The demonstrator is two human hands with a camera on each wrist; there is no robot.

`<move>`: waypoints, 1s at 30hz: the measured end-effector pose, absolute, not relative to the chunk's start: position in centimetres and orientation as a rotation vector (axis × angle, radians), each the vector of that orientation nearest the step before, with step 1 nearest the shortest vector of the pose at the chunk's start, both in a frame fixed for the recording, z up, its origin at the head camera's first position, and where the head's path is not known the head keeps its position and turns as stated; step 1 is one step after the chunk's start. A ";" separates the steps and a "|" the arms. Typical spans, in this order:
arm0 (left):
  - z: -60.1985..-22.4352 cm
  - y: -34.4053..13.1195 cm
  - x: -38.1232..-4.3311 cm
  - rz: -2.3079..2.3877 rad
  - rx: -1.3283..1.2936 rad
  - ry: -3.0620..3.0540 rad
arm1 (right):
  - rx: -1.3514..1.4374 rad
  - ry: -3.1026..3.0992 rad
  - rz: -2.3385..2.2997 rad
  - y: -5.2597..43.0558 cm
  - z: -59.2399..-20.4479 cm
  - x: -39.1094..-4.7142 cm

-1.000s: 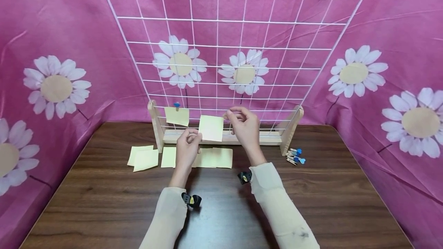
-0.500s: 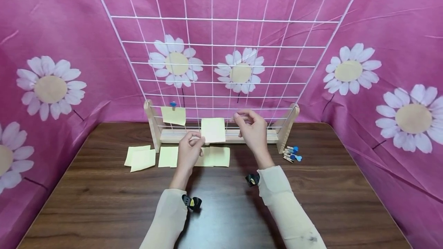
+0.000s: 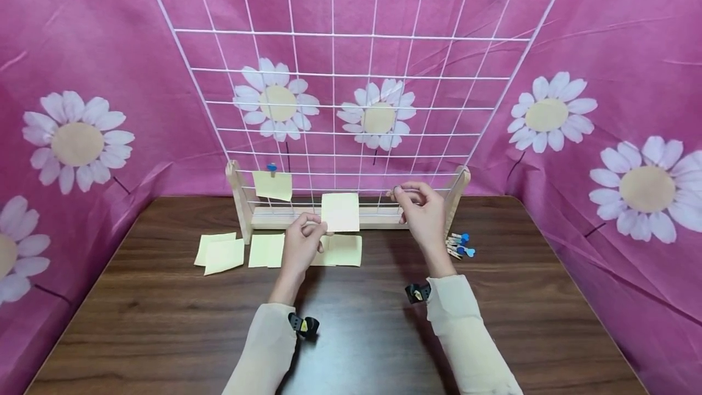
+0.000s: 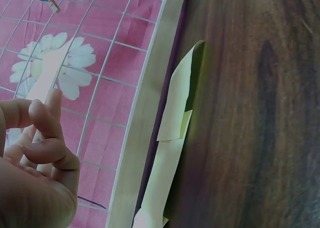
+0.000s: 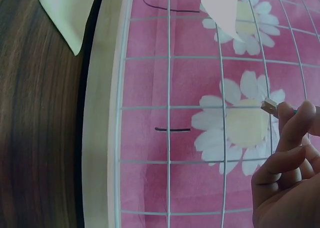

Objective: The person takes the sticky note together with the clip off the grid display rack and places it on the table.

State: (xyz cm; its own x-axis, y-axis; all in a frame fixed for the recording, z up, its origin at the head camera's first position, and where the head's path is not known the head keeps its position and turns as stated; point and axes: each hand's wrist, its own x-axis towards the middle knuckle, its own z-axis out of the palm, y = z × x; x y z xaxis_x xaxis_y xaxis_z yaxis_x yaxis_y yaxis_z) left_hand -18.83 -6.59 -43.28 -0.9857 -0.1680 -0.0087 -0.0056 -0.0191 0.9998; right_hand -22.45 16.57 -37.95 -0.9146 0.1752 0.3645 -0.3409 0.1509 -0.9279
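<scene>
My left hand pinches a pale yellow sticky note by its lower left corner. The note is upright in front of the lower part of the white wire grid. To the right of it, my right hand holds a small wooden clothespin between thumb and finger, and the clip's wooden tip sticks out past the fingertips. A dark green end of that clothespin shows in the left wrist view. Another yellow note hangs on the grid's left side under a blue-topped clothespin.
A wooden stand carries the grid. More sticky notes lie in a row before it, partly behind my left hand, with two overlapping notes farther left. Several blue-topped clothespins lie by the stand's right foot on the brown table.
My right hand has moved right, away from the note's edge, with the clothespin. The left hand still holds the note, now slightly lower and farther right in the head view, which has shifted a little.
</scene>
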 end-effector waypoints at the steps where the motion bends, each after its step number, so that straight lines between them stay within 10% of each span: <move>1: -43.4 -6.5 -18.8 -2.155 0.182 -2.117 | 0.152 -2.049 1.812 16.7 -38.0 -22.4; 30: -44.9 -5.7 -18.1 -2.174 0.165 -2.174 | -0.091 -2.109 1.867 21.4 -39.9 -21.0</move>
